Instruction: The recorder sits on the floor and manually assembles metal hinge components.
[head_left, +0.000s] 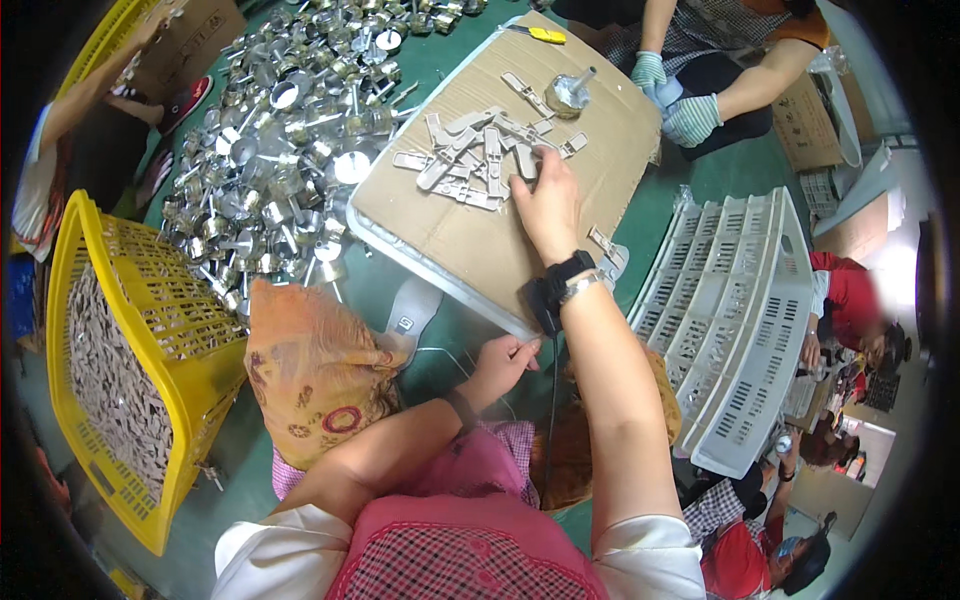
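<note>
My right hand (550, 205) reaches over a cardboard-topped board (420, 220), its thumb and fingers around one of the grey plastic clip-like pieces (525, 160) at the right of a loose pile. More such pieces (460, 155) lie beside it, overlapping one another. Behind the pile stands a round metal part (568, 97) with a stem pointing up. Close to the board's near edge, my left hand (505, 365) is closed, thumb against curled fingers; whatever it pinches is too small to make out. One more grey piece (604, 242) lies near my right wrist.
A heap of metal stemmed parts (290, 150) covers the green floor at left. A yellow basket (180, 400) holds many grey pieces. White crates (730, 320) stand at right. A yellow cutter (540, 34) lies on the far edge. Across sits a co-worker with striped gloves (692, 120).
</note>
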